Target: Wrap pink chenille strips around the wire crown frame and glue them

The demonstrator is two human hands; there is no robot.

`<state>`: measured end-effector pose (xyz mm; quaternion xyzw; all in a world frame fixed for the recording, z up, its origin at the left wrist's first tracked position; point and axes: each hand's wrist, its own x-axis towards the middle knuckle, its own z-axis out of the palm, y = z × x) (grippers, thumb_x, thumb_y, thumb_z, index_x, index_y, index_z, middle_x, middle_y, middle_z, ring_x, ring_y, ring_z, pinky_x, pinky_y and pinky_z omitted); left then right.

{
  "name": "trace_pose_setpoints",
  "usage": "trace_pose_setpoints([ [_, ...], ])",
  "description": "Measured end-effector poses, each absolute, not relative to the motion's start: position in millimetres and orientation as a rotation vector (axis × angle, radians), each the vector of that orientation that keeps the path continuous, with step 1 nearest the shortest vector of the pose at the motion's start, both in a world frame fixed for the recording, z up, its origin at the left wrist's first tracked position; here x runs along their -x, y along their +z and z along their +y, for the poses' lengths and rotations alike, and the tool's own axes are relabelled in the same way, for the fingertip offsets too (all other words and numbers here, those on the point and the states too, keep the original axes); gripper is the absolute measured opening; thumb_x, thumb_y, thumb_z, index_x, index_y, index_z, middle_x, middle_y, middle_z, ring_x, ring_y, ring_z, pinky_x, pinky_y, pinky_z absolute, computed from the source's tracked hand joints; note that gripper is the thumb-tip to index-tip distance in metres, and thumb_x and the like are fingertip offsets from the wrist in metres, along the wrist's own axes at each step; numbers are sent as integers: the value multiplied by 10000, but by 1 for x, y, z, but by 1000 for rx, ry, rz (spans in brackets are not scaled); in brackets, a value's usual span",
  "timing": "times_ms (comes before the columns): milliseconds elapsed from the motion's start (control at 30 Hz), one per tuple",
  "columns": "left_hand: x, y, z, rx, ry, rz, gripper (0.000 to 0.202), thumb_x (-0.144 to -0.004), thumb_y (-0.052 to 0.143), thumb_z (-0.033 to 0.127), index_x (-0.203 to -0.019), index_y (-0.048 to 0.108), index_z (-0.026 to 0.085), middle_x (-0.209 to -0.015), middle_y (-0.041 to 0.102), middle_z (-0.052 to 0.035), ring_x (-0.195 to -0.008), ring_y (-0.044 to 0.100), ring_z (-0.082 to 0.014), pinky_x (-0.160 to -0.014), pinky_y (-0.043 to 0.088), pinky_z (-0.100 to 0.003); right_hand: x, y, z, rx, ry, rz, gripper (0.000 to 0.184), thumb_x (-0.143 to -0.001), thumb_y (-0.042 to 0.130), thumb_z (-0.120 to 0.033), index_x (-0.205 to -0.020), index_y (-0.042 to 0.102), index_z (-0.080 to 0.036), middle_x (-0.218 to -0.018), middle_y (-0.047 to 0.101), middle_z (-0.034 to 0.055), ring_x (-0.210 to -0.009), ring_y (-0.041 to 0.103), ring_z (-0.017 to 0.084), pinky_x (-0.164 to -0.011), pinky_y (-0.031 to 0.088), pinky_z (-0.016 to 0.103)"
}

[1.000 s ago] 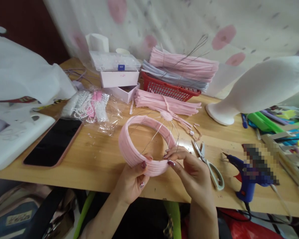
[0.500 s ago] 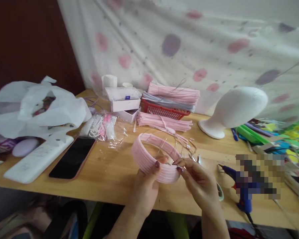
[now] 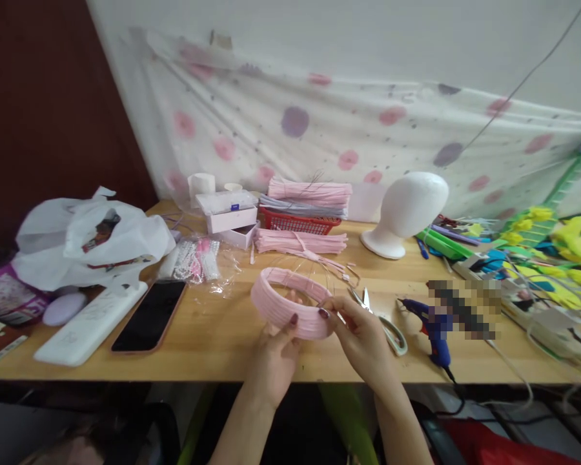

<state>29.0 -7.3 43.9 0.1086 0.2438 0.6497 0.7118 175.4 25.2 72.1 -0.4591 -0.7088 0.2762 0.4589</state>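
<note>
A ring-shaped pink band (image 3: pixel 271 305), made of several fuzzy pipe-cleaner strips side by side, is held up over the near part of the table. My left hand (image 3: pixel 277 361) grips its lower front rim, thumb outside and fingers inside the ring. My right hand (image 3: pixel 361 332) pinches the band's right end between thumb and fingertips. Thin wires stick out from the band near the right fingers; exactly what those fingertips press is partly hidden. Scissors (image 3: pixel 393 334) lie open on the table just beyond my right hand.
Bundled pink pipe cleaners (image 3: pixel 300 243) lie before a red basket (image 3: pixel 295 223) holding more. A white foam head (image 3: pixel 411 206) stands behind the scissors. A blue glue gun (image 3: pixel 438 345) lies at right, a phone (image 3: pixel 150 316) and white power bank (image 3: pixel 90 326) at left.
The camera view has tilted up and shifted right, so more wall and right-hand table show. Both hands still hold the pink band in much the same grip. The scissors are now less covered.
</note>
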Motion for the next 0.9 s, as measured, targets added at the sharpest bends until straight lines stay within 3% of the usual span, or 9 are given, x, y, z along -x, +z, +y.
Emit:
trace_pose_setpoints([
  [100,-42,43,-18,-294,1471,615,392,-619,970,328,-951,811,191,-953,773,-47,-802,639,-125,-694,487,-205,-174,73,24,1154,689,-1699,170,-903,602,-333,-794,644,-210,-705,629,14,-639,566,167,-584,487,273],
  [167,-51,45,-24,-295,1481,642,340,-615,972,348,-866,816,179,-857,753,-30,-703,569,-94,-624,446,-185,-173,74,21,1169,691,-1672,155,-894,600,-322,-798,641,-208,-711,626,16,-643,567,168,-589,486,273],
  [300,-65,49,-26,-260,1526,680,385,-572,975,423,-814,820,168,-795,732,-25,-643,525,-79,-620,445,-193,-170,77,12,1178,717,-1662,141,-895,583,-313,-826,644,-206,-718,640,17,-634,579,166,-593,476,272],
  [567,-72,51,-34,-359,1560,765,491,-571,949,491,-886,784,153,-939,742,-71,-815,662,-142,-726,535,-231,-175,82,5,1156,777,-1695,187,-903,556,-357,-827,631,-203,-737,642,25,-644,567,161,-601,476,269],
  [633,-65,43,-47,-423,1543,837,455,-570,960,438,-860,750,156,-815,697,-27,-690,631,-121,-639,529,-231,-179,82,6,1172,766,-1690,196,-905,546,-361,-818,619,-201,-729,630,25,-624,551,156,-592,472,271],
  [700,-48,35,-59,-501,1556,948,396,-577,968,348,-827,713,179,-659,576,50,-526,509,-80,-493,429,-200,-185,82,7,1197,747,-1697,190,-903,549,-353,-813,619,-201,-727,622,24,-623,537,155,-590,459,273],
  [767,-25,31,-65,-659,1624,1093,370,-558,972,210,-831,722,208,-672,569,59,-556,495,-86,-539,425,-207,-190,83,8,1223,732,-1715,178,-905,555,-343,-827,630,-202,-731,621,22,-634,531,158,-592,442,275],
  [800,-11,33,-65,-1036,1728,1294,336,-618,943,219,-888,743,226,-730,601,36,-631,546,-118,-619,471,-239,-192,83,8,1234,728,-1728,176,-909,554,-342,-838,636,-203,-736,622,21,-641,530,160,-596,437,277],
  [900,23,48,-53,-2065,1703,1625,445,-757,862,204,-1174,718,256,-1132,660,-94,-1081,609,-291,-975,463,-468,-195,84,8,1256,725,-1770,183,-926,551,-346,-855,646,-207,-756,628,16,-666,537,163,-628,430,286],
])
